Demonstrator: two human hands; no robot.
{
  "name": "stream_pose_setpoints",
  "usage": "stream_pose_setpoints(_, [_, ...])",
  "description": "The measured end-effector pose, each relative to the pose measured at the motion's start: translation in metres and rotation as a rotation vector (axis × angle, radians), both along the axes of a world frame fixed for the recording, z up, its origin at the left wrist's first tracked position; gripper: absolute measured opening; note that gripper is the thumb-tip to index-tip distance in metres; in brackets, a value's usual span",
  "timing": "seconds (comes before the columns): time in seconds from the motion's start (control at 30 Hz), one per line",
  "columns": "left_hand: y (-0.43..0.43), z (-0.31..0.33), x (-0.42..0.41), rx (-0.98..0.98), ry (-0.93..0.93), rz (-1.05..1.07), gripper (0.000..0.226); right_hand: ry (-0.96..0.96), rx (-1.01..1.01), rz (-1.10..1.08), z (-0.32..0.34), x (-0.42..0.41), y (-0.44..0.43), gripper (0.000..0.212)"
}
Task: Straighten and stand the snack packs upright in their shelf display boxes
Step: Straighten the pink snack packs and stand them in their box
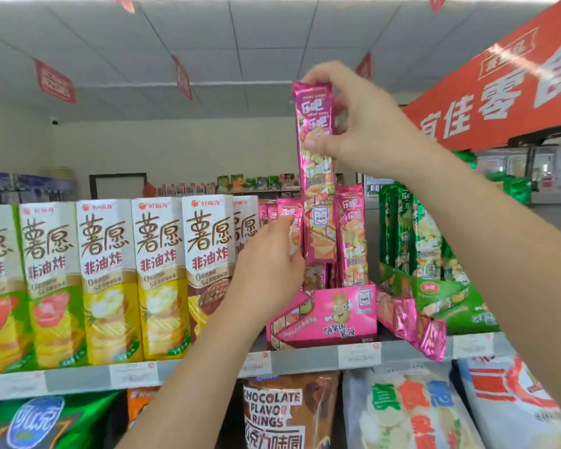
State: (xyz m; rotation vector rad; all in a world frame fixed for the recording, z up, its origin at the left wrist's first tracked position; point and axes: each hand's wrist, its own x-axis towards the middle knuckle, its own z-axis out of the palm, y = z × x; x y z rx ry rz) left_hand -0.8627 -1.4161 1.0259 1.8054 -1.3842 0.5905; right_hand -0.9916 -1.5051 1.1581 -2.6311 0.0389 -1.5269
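My right hand (353, 124) pinches a long pink snack pack (318, 196) near its top and holds it upright above the pink display box (324, 314) on the top shelf. My left hand (269, 270) reaches into the box's left side, its fingers on the tops of the pink packs (287, 212) standing there. Another pink pack (352, 234) stands upright at the box's right. Two pink packs (412, 322) lie fallen between the pink box and the green display box (441, 296), hanging over the shelf edge. Green packs (412, 231) stand in the green box.
Tall chip cartons (107, 280) line the shelf left of the pink box. Large snack bags (289, 413) fill the shelf below. A red banner (499, 89) hangs at the upper right. Price tags run along the shelf edge (208, 367).
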Motion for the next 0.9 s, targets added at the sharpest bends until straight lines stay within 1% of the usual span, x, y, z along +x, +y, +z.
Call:
stream_pose_setpoints(0.17, [-0.012, -0.013, 0.011, -0.002, -0.005, 0.073, 0.049, 0.105, 0.056, -0.162, -0.029, 0.020, -0.025, 0.054])
stream_pose_setpoints(0.23, [-0.015, -0.016, 0.012, -0.033, -0.030, 0.079, 0.053, 0.179, -0.017, -0.307, -0.039, 0.023, -0.032, 0.045])
stream_pose_setpoints(0.3, [-0.016, -0.017, 0.010, -0.117, -0.067, 0.057, 0.052, 0.218, -0.087, -0.447, -0.046, 0.024, -0.037, 0.032])
stream_pose_setpoints(0.37, [-0.019, -0.015, 0.007, -0.156, -0.087, -0.006, 0.044, 0.211, -0.062, -0.471, -0.050, 0.023, -0.041, 0.024])
stream_pose_setpoints(0.43, [-0.023, -0.013, 0.002, -0.117, -0.082, -0.057, 0.042, 0.202, -0.063, -0.485, -0.053, 0.023, -0.045, 0.022])
stream_pose_setpoints(0.57, [-0.035, -0.011, 0.000, 0.005, -0.043, -0.059, 0.058, 0.291, -0.096, -0.532, -0.059, 0.022, -0.054, 0.031])
stream_pose_setpoints(0.7, [-0.042, -0.013, -0.002, 0.026, -0.131, -0.008, 0.050, 0.356, -0.090, -0.528, -0.071, 0.013, -0.050, 0.048])
stream_pose_setpoints(0.77, [-0.045, -0.014, -0.002, 0.014, -0.160, -0.014, 0.048, 0.261, -0.030, -0.475, -0.077, -0.004, -0.037, 0.056])
stream_pose_setpoints(0.83, [-0.046, -0.015, -0.001, 0.014, -0.152, -0.013, 0.047, 0.123, 0.054, -0.424, -0.088, -0.032, -0.023, 0.053])
stream_pose_setpoints(0.87, [-0.045, -0.016, 0.000, 0.010, -0.143, -0.014, 0.045, 0.106, 0.090, -0.411, -0.096, -0.050, -0.017, 0.052])
stream_pose_setpoints(0.9, [-0.044, -0.017, 0.001, -0.001, -0.132, -0.020, 0.041, 0.145, 0.124, -0.418, -0.106, -0.067, -0.011, 0.057])
